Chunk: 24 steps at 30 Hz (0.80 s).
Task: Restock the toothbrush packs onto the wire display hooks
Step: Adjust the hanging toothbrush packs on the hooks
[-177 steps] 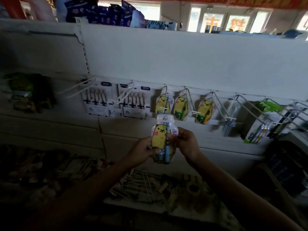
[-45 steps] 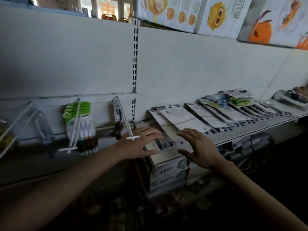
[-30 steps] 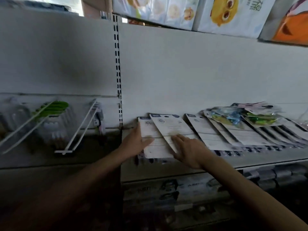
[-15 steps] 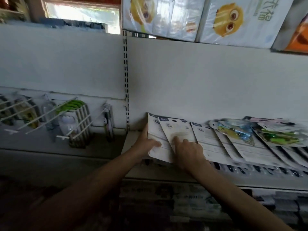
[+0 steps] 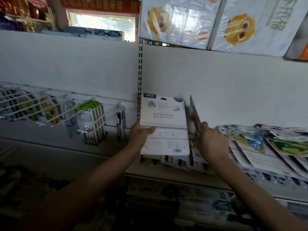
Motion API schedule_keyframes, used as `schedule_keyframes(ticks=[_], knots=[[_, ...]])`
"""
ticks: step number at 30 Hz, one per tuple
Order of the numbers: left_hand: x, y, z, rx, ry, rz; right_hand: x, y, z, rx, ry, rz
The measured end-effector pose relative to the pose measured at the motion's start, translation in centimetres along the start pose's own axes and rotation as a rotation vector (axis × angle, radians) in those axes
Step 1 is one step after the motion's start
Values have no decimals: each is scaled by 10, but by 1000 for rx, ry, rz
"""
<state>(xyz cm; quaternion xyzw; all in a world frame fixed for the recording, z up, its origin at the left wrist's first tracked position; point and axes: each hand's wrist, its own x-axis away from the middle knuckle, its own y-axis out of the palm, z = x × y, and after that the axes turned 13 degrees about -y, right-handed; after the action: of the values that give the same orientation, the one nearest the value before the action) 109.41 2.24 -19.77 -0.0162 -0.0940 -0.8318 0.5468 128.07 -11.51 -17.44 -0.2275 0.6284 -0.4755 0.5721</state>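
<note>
Left hand (image 5: pixel 140 135) grips white 6PCS pack (image 5: pixel 164 124); right hand (image 5: pixel 210 142) pinches blurred second pack (image 5: pixel 194 117); wire hooks (image 5: pixel 93 114) leftward.

White matt card-backed toothbrush pack (image 5: pixel 164 124); white coated wire display hooks (image 5: pixel 100 117); glossy film-wrapped tissue bundles (image 5: pixel 213 22); matt white back panel (image 5: pixel 233 84).

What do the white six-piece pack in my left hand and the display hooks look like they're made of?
White 6PCS pack: looks like matte printed cardboard, flat and stiff, with a barcode. Display hooks: thin straight rods, probably white-coated metal wire.
</note>
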Motion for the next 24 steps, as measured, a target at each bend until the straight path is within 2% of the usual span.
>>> schedule_keyframes(ticks=[2, 4, 7, 11, 14, 20, 24], knots=[[3, -6, 3, 48, -50, -8, 3, -5, 1, -118, -33, 209], [6, -11, 2, 44, -110, -16, 6, -14, -3, -269, -9, 348], [11, -24, -9, 16, -211, -27, 9, -19, -14, -578, 138, 378], [18, -56, -28, -42, -338, -18, 27, -8, -28, -1048, 396, 243], [22, -91, -35, -97, -359, -19, 47, 1, -49, -1245, 463, 140], [38, -194, -44, -121, -395, 2, 64, 8, -136, -1404, 598, 16], [52, -280, -50, -108, -404, 75, 70, 8, -221, -1444, 603, -47]])
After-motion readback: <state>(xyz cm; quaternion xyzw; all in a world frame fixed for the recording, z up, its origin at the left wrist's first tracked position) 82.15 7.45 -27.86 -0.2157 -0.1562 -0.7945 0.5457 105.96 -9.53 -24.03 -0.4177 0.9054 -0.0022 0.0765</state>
